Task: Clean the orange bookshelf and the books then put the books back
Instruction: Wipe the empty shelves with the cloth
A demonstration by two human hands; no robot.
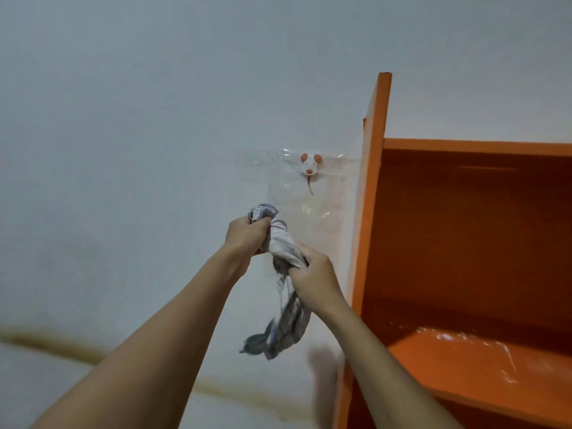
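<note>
Beside bookshelf [373, 187] side edge — hands [244, 235] [315, 274] grip cloth [286, 292], clear.

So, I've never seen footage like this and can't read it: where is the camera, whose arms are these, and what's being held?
No machine here: a person wears one camera on the head, looking forward and down, so the two bare arms are their own. The left hand and right hand both grip a checked cloth, bunched between them, its end hanging down. On the right stands an orange bookshelf against a white wall, which carries a small mouse-shaped hook.
</note>
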